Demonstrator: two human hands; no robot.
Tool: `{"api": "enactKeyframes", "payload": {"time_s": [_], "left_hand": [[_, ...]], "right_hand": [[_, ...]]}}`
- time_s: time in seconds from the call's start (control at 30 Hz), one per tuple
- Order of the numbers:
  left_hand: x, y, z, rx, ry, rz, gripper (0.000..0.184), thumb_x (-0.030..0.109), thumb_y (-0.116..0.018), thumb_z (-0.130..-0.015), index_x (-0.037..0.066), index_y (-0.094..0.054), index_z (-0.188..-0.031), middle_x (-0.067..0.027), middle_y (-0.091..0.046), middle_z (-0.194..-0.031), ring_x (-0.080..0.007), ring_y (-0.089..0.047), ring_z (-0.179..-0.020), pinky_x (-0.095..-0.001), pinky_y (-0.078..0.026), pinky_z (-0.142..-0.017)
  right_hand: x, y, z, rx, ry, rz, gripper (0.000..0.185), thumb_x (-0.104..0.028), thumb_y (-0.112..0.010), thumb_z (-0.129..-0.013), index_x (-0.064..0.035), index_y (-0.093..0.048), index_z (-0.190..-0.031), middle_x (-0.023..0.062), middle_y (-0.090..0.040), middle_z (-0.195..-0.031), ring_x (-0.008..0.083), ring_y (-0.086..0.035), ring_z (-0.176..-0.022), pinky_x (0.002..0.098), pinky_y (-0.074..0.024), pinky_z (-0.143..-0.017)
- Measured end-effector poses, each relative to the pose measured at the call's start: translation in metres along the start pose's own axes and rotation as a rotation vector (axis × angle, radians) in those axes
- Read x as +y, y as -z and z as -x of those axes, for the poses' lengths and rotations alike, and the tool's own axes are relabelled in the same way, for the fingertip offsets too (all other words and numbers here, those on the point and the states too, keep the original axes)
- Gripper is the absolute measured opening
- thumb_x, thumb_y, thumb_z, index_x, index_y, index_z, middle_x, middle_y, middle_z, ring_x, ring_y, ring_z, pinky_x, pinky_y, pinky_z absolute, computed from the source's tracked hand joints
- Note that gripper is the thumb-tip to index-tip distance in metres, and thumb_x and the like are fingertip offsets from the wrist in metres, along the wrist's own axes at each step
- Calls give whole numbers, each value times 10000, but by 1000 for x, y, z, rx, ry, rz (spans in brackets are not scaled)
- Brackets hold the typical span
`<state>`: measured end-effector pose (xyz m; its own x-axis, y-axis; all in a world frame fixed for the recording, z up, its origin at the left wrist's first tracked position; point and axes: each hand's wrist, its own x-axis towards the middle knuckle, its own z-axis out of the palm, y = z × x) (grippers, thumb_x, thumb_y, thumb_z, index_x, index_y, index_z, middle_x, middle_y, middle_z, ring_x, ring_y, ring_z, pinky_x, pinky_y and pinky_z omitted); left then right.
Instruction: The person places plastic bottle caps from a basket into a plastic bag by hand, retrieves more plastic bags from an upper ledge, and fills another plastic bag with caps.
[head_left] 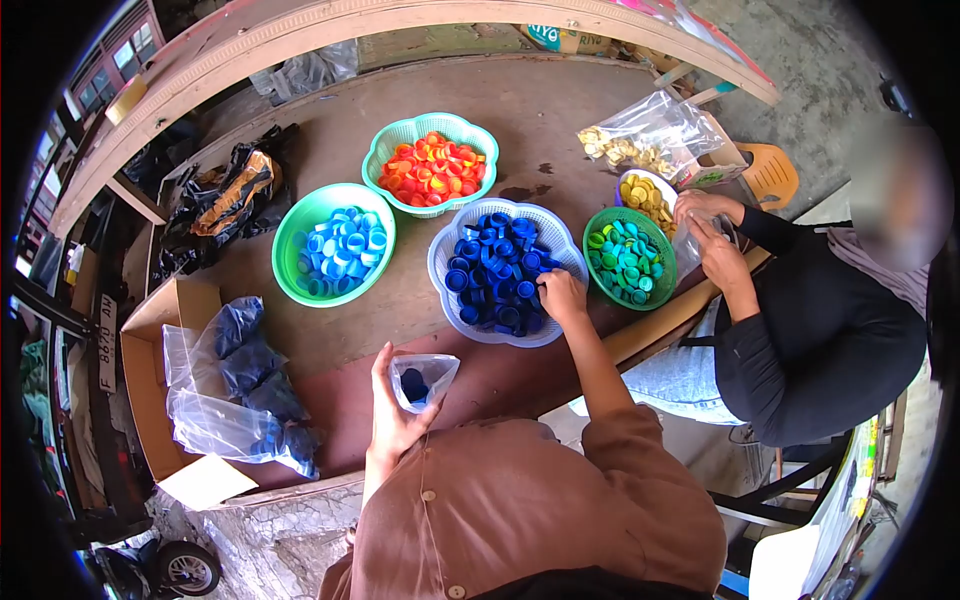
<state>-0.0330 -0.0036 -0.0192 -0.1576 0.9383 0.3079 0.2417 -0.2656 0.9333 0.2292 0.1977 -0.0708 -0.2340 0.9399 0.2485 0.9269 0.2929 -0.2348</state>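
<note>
My left hand (397, 413) holds a clear plastic bag (440, 372) by its sides, thumb and fingers around it, with its mouth spread. A few dark blue bottle caps (413, 384) lie inside the bag. Over the right edge of a pale lavender plastic basket (447, 323) reaches my right hand (563, 295), its fingers bent together among dark blue bottle caps (497, 262). Whatever sits between those fingertips is hidden.
Around the basket stand a green bowl of light blue caps (345, 250), a mint basket of orange caps (432, 168) and a green basket of teal caps (625, 262). A cardboard box (148, 400) with filled bags stands left. At right, a co-worker's hands (715, 240) handle a bag beside yellow caps (647, 200).
</note>
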Motion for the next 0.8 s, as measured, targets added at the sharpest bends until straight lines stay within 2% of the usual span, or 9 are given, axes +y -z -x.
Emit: {"api": "enactKeyframes", "payload": {"time_s": [0.1,0.2,0.27,0.3,0.37,0.57,0.63,0.7,0.8], "left_hand": [[0,1,0,11,9,-6,939,-1,-726,-599,25,-150,-1341,-173,-438,-1112,-261,-507,-991,-364,-435,-849],[-2,2,0,9,12,-12,939,-3,-724,-597,23,-151,-1340,-173,-439,-1112,-265,-507,-991,-369,-432,-854],[-2,2,0,-2,12,-25,940,-4,-723,-595,22,-151,-1340,-175,-439,-1115,-267,-507,-992,-372,-431,-857],[0,1,-1,-8,7,-33,941,-1,-723,-593,21,-153,-1340,-176,-438,-1118,-269,-506,-994,-374,-429,-860],[0,0,-2,-20,0,-40,941,1,-722,-591,21,-154,-1341,-177,-437,-1121,-272,-504,-997,-376,-426,-863],[0,1,-1,-40,-32,-64,936,-26,-724,-591,24,-158,-1334,-168,-443,-1091,-267,-507,-989,-365,-439,-845],[-2,1,1,-25,-10,-35,933,9,-719,-593,20,-161,-1341,-175,-438,-1121,-268,-502,-997,-375,-425,-862],[-3,0,1,-20,7,-5,932,9,-717,-596,18,-158,-1341,-174,-438,-1120,-267,-502,-994,-375,-424,-862],[0,-2,-1,-28,18,44,926,9,-712,-604,16,-151,-1341,-172,-442,-1113,-265,-502,-988,-372,-422,-862]], "right_hand": [[4,-1,-1,-60,-57,17,70,-106,-655,-685,-64,-654,-741,120,-618,-806,309,-603,-722,387,-488,-654],[2,1,-3,155,46,-362,94,-162,-629,-740,-75,-634,-707,98,-616,-746,266,-589,-613,365,-465,-570],[-12,23,3,-135,-531,-1204,141,-199,-619,-801,-61,-599,-779,6,-528,-663,135,-504,-542,259,-388,-501],[-18,33,7,-135,-532,-1204,141,-199,-619,-801,-61,-599,-779,6,-528,-663,135,-504,-542,259,-388,-501],[-28,51,13,-254,-543,-1766,140,-204,-575,-855,-68,-553,-878,-49,-413,-654,56,-399,-545,189,-304,-498],[-55,80,26,-270,-457,-2002,58,-104,-515,-872,-64,-528,-911,-36,-400,-661,69,-397,-567,204,-309,-526],[-66,85,30,-292,-196,-2041,98,-117,-515,-867,-60,-530,-945,-21,-434,-693,87,-413,-613,217,-328,-551],[-97,100,41,-274,-228,-1522,102,-100,-556,-832,-30,-557,-906,-19,-481,-730,61,-435,-656,211,-345,-590],[-151,112,60,-240,210,-1234,59,-71,-652,-756,-31,-624,-790,28,-521,-717,93,-488,-650,237,-371,-560]]}}
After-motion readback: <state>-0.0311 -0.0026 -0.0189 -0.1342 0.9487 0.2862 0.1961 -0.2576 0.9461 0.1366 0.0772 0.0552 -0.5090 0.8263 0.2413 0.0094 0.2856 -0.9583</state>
